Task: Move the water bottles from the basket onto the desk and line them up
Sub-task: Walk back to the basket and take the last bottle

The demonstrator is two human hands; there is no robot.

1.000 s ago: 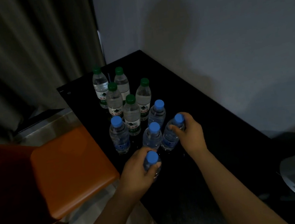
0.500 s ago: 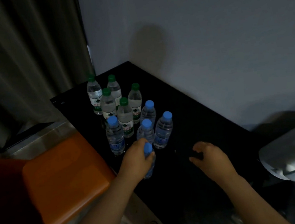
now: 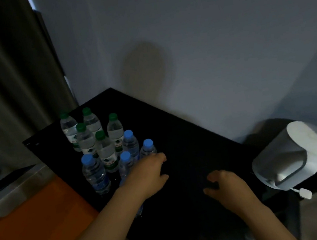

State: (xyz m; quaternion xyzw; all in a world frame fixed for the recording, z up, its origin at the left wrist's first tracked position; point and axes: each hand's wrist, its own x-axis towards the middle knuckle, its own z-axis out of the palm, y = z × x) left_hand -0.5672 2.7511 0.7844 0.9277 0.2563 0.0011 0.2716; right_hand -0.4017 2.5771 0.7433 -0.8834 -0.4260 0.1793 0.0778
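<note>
Bottles: five green-capped clear plastic water bottles and four blue-capped clear plastic water bottles in view, all upright, bunched at the far-left end of the glossy black worktop.
Left hand: just beside the nearest blue caps, fingers loose and apart, gripping nothing I can see.
Right hand: low over bare worktop, well apart from the bottles, fingers loosely curled, empty.
Basket: can't spot it in shot, too dark.
Progress: my guess is the unloading's mostly done, but it's a staggered clump, so the actual lining up is what's left.
</note>
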